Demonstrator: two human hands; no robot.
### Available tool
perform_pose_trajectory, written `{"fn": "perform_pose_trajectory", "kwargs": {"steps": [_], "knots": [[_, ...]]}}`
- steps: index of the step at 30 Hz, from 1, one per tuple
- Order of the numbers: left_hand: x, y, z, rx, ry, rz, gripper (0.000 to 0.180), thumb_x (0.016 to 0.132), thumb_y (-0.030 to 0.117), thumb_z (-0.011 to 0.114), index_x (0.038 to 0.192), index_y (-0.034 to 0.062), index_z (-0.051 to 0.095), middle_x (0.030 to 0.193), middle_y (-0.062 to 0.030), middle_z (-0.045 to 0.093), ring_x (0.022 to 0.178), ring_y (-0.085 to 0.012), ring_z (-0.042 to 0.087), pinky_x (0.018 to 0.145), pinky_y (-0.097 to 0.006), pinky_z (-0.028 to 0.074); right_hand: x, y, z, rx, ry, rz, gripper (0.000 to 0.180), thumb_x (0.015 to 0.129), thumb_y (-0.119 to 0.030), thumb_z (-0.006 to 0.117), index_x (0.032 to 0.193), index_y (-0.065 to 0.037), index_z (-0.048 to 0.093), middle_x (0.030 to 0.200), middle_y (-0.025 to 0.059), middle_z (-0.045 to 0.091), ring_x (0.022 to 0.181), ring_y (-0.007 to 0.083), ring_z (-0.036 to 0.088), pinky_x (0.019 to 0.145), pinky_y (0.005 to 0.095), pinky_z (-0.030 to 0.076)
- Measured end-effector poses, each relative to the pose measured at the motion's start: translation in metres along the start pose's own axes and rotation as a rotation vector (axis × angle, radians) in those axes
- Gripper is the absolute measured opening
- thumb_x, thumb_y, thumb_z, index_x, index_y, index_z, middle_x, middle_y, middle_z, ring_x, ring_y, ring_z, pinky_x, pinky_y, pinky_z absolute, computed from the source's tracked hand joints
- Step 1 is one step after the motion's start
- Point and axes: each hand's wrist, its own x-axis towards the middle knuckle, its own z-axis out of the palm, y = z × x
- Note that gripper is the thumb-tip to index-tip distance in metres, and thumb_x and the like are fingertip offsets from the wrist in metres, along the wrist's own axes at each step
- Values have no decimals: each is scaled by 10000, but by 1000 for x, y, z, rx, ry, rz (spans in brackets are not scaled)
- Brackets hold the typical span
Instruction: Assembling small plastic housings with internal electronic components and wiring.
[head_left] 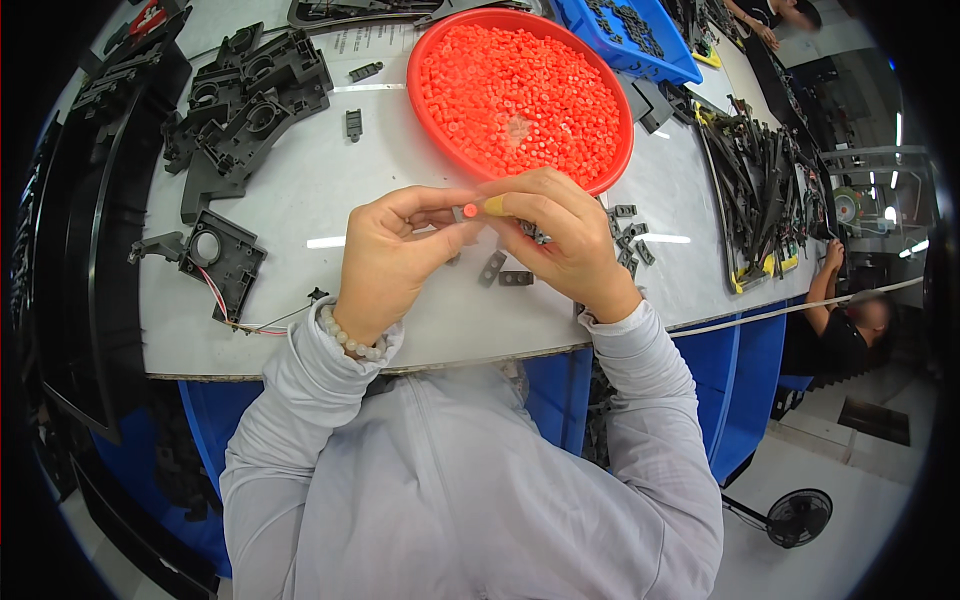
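Note:
Both of my hands meet over the table, just in front of the red bowl (420, 110) full of small red plastic pieces. Between thumb and fingers, my left hand (385, 250) pinches a small grey part, mostly covered by the fingertips. A red plastic piece (469, 211) shows against that part, at the fingertips of my right hand (565, 235). My right hand is closed around this spot, with a yellow cover (494, 205) on one finger. Dark grey two-hole parts (516, 278) lie below and right of the hands.
Black plastic housings (255, 110) lie at the left, with a wired housing (225, 265) nearer. A blue bin (640, 50) of dark parts stands behind the bowl. Thin black parts (760, 190) fill a tray at the right. Other people work beyond it.

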Motion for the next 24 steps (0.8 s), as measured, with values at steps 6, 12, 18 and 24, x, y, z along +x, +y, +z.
{"fn": "perform_pose_trajectory", "kwargs": {"steps": [6, 12, 18, 24], "knots": [[1, -4, 1, 262, 86, 210, 235, 767, -42, 640, 1000, -8, 637, 898, -79, 644, 750, -127, 605, 633, -230, 495, -3, 3, 3, -14, -14, -11, 200, 649, -7, 684, 835, -27, 613, 873, 68, 629, 748, 226, 584, 645, 333, 476], [4, -12, -9, 1112, 49, 612, 262, 698, -22, 673, 957, 10, 648, 970, -100, 603, 855, -247, 561, 750, -315, 470, -8, 8, 16, -112, -59, -30, 168, 645, -48, 690, 800, -45, 626, 849, 41, 632, 738, 208, 556, 642, 325, 459], [-4, -5, 1, 1126, 59, 606, 174, 653, 41, 692, 817, 28, 636, 974, -88, 559, 837, -252, 506, 694, -364, 419, -9, 5, 15, -204, -178, -6, 203, 637, -13, 673, 837, -40, 656, 856, 63, 646, 763, 229, 563, 662, 328, 478], [-19, -6, 17, 1307, -61, 637, 237, 613, 109, 747, 806, 30, 636, 932, -79, 525, 872, -248, 470, 721, -369, 381, 8, 27, -14, -120, -120, 140, 151, 698, -31, 663, 848, -28, 659, 818, 91, 645, 733, 231, 591, 670, 340, 480]]}}
